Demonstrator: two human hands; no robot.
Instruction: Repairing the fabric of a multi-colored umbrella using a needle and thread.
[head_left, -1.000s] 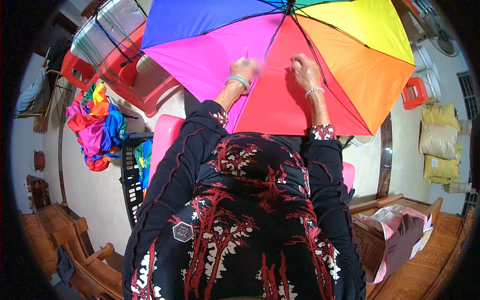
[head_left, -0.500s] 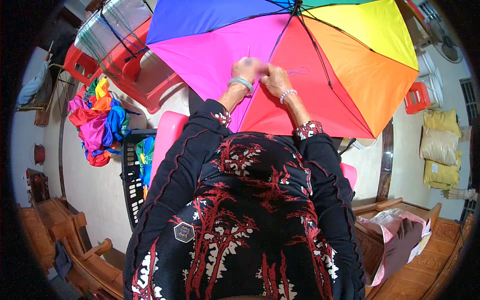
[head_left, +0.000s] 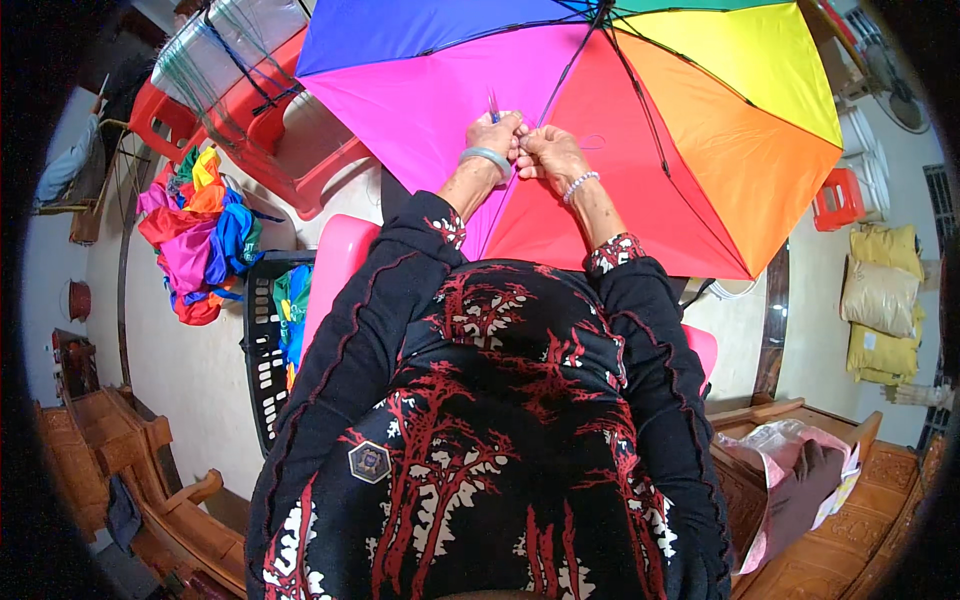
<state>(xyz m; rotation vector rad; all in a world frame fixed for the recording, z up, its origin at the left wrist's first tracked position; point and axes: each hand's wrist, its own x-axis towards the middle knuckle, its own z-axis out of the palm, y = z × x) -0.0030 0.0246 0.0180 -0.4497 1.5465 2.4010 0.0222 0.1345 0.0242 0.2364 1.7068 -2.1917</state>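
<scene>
An open rainbow umbrella (head_left: 660,110) lies in front of me with its inner side and dark ribs facing up. My left hand (head_left: 492,133) and my right hand (head_left: 548,152) meet at the seam between the pink and red panels, both pinched on the fabric at a rib. A thin purple tool sticks up from my left hand. A loop of thin thread (head_left: 592,141) curls just right of my right hand. I wear a grey bangle on the left wrist and a bead bracelet on the right.
A heap of coloured umbrella fabric (head_left: 200,235) lies at the left beside a black crate (head_left: 265,350). Red plastic stools (head_left: 290,130) stand behind. Wooden furniture (head_left: 110,450) is at lower left, a wooden bench with cloth (head_left: 800,480) at lower right, yellow sacks (head_left: 880,300) at the right.
My right hand has moved left across the red panel and now meets my left hand at the pink and red seam. The umbrella has shifted slightly.
</scene>
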